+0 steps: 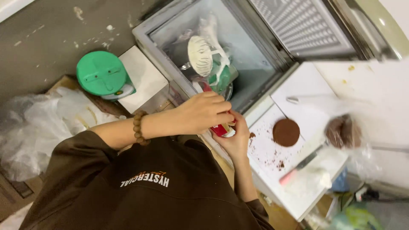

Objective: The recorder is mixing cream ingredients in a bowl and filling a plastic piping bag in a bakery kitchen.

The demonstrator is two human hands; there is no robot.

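Both hands clamp 1 small red-and-white packet [222,129]: left hand [204,111] fingers curled over it, right hand [235,138] beneath. Opening stage, seemingly; firm pinch needed.

A white counter [385,91] lies right of the fingers; on it a white board [272,153] carries a flat brown disc [286,132], dark crumbs [279,164] and a pink-handled knife [300,165] (blade toward a blurred brown lump [343,131]).
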